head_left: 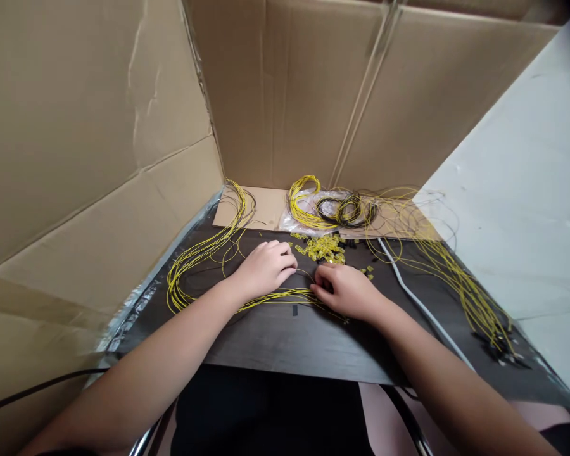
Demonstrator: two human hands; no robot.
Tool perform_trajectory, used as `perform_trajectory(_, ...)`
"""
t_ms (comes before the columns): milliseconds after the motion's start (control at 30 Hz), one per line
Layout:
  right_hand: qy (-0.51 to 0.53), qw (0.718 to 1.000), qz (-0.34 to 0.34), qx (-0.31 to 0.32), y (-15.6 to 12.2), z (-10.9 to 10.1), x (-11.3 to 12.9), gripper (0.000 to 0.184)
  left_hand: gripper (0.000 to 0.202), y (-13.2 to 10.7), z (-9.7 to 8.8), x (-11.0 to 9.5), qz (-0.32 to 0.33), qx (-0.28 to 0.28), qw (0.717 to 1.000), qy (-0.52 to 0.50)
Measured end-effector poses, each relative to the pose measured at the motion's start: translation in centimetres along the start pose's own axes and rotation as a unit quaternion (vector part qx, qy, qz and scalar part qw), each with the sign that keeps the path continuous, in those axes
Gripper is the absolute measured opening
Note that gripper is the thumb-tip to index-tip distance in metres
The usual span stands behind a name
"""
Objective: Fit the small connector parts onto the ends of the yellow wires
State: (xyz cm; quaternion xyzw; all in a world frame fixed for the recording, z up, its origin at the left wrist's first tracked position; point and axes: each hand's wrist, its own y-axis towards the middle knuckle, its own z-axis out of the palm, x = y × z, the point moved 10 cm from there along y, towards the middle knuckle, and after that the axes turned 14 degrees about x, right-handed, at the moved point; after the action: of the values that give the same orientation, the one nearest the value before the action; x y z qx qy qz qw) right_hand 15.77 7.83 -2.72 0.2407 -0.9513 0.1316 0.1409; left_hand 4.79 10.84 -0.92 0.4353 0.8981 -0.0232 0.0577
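Over the dark table, my left hand is closed, with thumb and fingertips together. A thin wire runs from its fingertips across the short gap to my right hand. That hand is curled with its fingers pinched at the wire's other side; the exact grip is hidden. Beneath both hands passes a bundle of yellow wires, which loops round to the left. Just beyond the fingers lies a pile of small yellow pieces with some black ones.
Cardboard walls rise at the back and left. Coiled yellow wire and a black coil lie on a plastic bag at the back. A white cable crosses the right side, near yellow wires with black ends.
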Motion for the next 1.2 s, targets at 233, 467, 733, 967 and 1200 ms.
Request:
perform_trajectory(233,0.05,0.998,0.023,0.001,0.6,0.9,-1.1,0.008,0.018,-1.1,-1.3,2.4,-0.047,-0.01,0.997,-0.062)
perform_trajectory(467,0.084,0.995,0.051,-0.01,0.7,1.1,-2.4,0.014,0.011,-1.6,-0.4,2.2,-0.043,0.071,0.995,-0.049)
perform_trajectory(733,0.095,0.994,0.054,-0.002,0.4,1.4,-1.9,0.02,0.017,-1.4,0.5,1.8,-0.037,0.085,0.995,-0.041)
perform_trajectory(967,0.145,0.989,0.022,-0.003,0.3,1.6,-2.0,0.021,0.011,-1.2,0.2,2.1,-0.048,0.045,0.988,-0.136)
perform_trajectory(1200,0.204,0.976,-0.045,-0.058,0.1,0.3,-1.2,0.018,0.009,-1.6,-0.8,3.2,-0.089,-0.011,0.961,-0.26)
